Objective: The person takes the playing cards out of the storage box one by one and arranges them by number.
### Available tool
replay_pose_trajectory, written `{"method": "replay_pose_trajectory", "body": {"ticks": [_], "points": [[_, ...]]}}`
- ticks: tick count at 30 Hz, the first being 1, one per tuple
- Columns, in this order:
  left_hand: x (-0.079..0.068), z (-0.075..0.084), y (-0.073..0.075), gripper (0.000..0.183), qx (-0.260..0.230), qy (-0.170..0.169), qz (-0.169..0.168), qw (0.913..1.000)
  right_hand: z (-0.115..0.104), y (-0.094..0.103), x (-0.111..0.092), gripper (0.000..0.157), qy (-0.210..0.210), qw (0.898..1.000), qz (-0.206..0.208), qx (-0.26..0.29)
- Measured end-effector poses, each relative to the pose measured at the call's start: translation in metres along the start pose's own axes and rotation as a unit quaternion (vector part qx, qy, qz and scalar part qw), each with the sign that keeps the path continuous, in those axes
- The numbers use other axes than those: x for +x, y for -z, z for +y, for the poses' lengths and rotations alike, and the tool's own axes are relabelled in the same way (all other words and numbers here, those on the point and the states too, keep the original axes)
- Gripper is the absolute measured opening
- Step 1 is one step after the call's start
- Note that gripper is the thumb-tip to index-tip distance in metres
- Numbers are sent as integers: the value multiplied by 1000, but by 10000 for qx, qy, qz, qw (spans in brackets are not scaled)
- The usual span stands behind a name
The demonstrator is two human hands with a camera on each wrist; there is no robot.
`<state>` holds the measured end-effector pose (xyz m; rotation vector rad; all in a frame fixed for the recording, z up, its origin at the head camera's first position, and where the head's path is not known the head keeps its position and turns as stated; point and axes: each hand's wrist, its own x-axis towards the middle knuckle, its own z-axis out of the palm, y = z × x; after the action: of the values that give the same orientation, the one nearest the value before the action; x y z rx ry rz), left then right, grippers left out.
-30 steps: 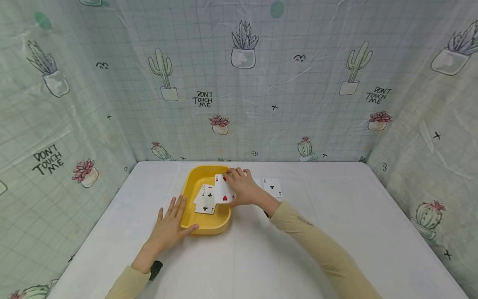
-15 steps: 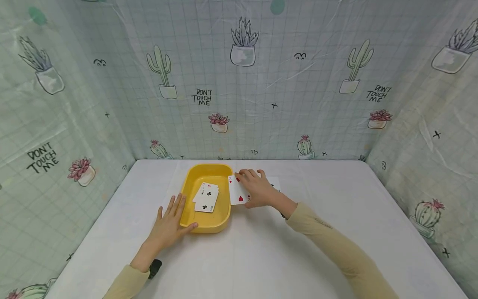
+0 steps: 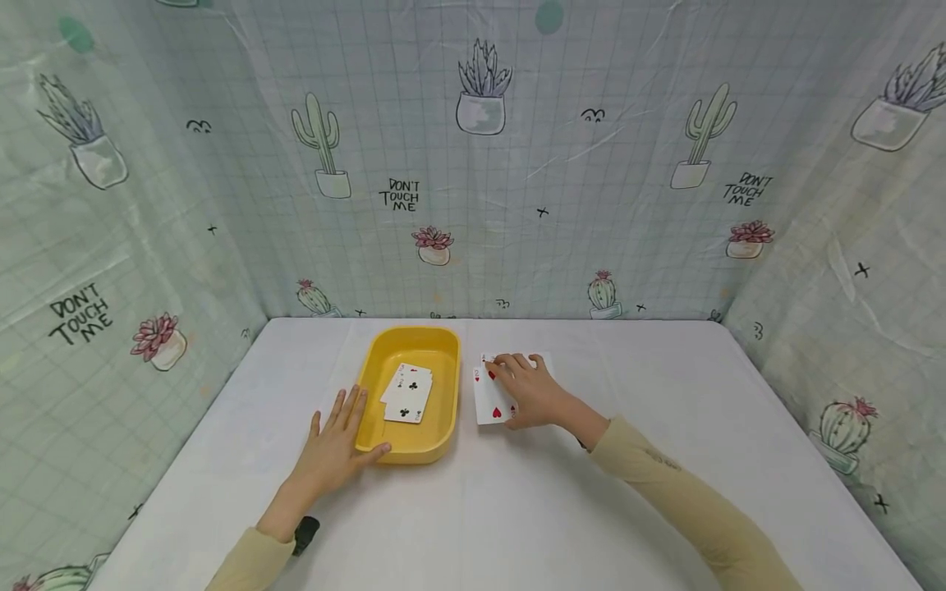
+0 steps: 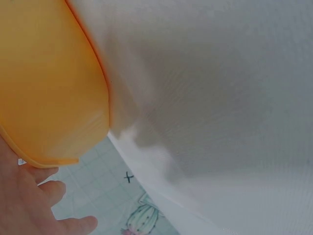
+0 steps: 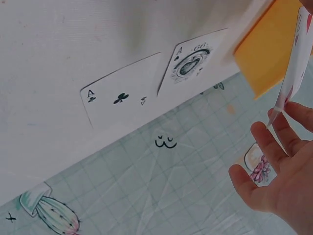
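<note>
My left hand (image 3: pixel 330 450) rests spread along the left wall and near corner of a yellow plastic tray (image 3: pixel 417 450). Overlapping playing cards (image 3: pixel 408 396), with a two of clubs on top, lie inside the tray. To the right of it, my right hand (image 3: pixel 541 394) pinches a two of hearts (image 3: pixel 490 400) by its edges, face up above the table. In the right wrist view that playing card (image 5: pixel 295 61) stands edge-on between thumb and fingers. An ace of clubs (image 5: pixel 120 99) and an ace of spades (image 5: pixel 190 62) lie side by side beyond; the right hand partly covers them in the head view.
A white cloth covers the table (image 3: pixel 628 460). Behind and to both sides hangs a grey-green curtain (image 3: pixel 517 164) printed with cacti, meeting the table's back edge. A dark band (image 3: pixel 306 533) sits at the left wrist.
My right hand has carried the two of hearts from above the tray rightward, off past its rim, to the table beside the aces. The left hand and tray have stayed put.
</note>
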<state>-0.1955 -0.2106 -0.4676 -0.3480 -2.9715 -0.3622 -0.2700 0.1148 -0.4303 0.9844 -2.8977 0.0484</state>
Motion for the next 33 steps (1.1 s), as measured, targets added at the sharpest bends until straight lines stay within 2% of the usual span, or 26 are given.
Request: {"method": "replay_pose_trajectory", "body": {"ticks": [9, 15, 28, 33], "points": [[-1, 0, 0, 96, -64, 5, -12, 10000, 0, -16, -5, 96, -215, 9993, -301, -86], [-1, 0, 0, 96, -52, 1, 17, 10000, -2, -22, -7, 97, -182, 9991, -385, 26], [0, 3, 2, 94, -75, 56, -44, 9999, 2, -37, -7, 92, -226, 9975, -599, -287], [0, 2, 2, 95, -73, 59, -40, 9999, 3, -37, -7, 89, -289, 9963, -776, -227]]}}
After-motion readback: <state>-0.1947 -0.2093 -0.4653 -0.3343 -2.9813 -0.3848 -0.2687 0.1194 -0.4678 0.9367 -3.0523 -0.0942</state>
